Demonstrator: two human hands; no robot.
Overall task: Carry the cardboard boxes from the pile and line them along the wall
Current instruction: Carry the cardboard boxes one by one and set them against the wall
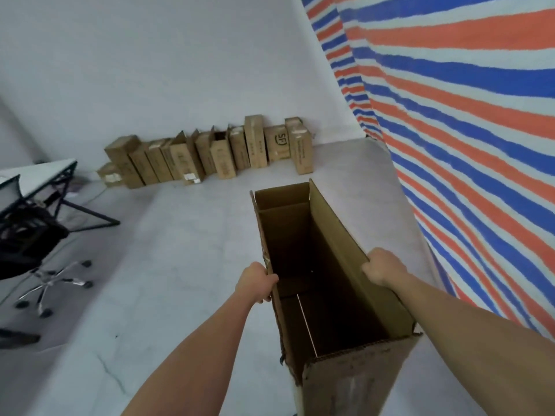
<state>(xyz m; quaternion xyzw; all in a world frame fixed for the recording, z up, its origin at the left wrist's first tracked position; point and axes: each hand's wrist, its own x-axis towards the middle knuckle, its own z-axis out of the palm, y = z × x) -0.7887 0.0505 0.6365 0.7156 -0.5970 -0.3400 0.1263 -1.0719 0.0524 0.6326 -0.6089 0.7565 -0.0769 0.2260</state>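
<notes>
I hold a long cardboard box in front of me with both hands. Its open top faces me, so I look down into its brown inside, where the seam between the bottom flaps shows as a thin pale line. My left hand grasps the left long rim, with the fingers curled over the edge into the box. My right hand is clenched round the edge of the right flap, which stands up higher than the other sides. The near short side has a rough, torn edge. The box is over the middle of the floor, toward its right side. Whether its bottom touches the floor I cannot tell, because the bottom is hidden.

Beyond it, at the far edge of the floor, a row of boxes stands upright against the white wall, side by side and touching. Some have their top flaps open, and one near the right end carries a printed logo. The right end of the row is near the far right corner of the floor. There a striped sheet in red, blue and white hangs along the right side.

At the left edge stands a table with a white top and black legs. A black office chair on a shiny wheeled base stands just beside it.
</notes>
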